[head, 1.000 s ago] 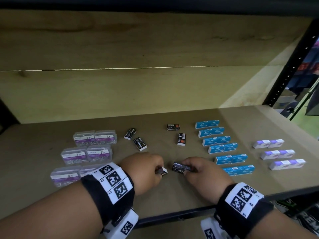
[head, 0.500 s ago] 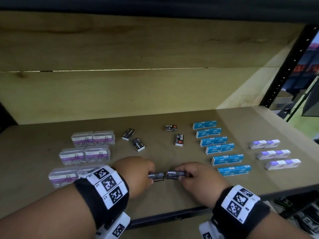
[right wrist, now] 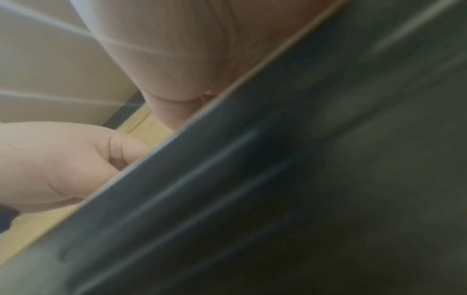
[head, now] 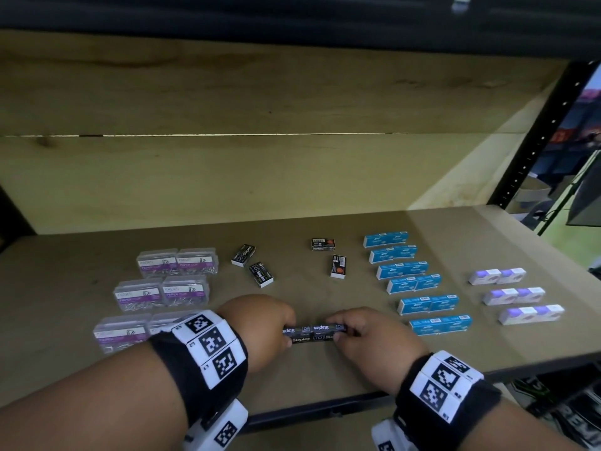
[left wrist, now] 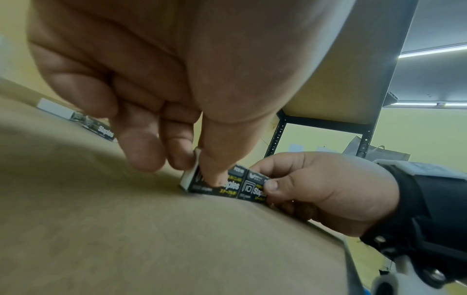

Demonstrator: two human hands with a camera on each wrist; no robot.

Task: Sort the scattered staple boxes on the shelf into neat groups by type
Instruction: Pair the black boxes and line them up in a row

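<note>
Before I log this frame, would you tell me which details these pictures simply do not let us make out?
- Right wrist view: blurred; a dark shelf edge fills it, so the right hand's grip is unseen there.
- Head view: the left hand covers the left black staple box's end.
- Head view: the left wristband hides part of the front paper clip boxes.
- Small print on the blue staple boxes: too small.
</note>
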